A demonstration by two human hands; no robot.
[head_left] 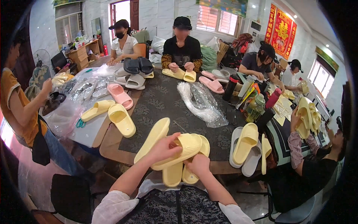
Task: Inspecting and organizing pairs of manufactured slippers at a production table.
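A pale yellow slide slipper [187, 146] with a ribbed strap lies tilted in front of me, at the near edge of the table. My left hand [162, 150] grips it, thumb and fingers closed on the strap. Close by on the right, my right hand [198, 164] is curled against the yellow slippers, its fingertips partly hidden at their edge. Beneath both hands are more yellow slippers [172, 175], reaching past the table edge toward my lap. Another yellow slipper [153, 136] rests left of my left hand. A thin line like a thread or needle [181, 126] shows above the strap.
A dark patterned mat [149, 100] covers the table. Clear plastic bags [203, 106] lie at its middle. Yellow and white slippers [244, 147] stand right, pink and yellow ones [121, 119] left. Bottles [255, 106] crowd the right side. Several people sit or stand around, handling slippers.
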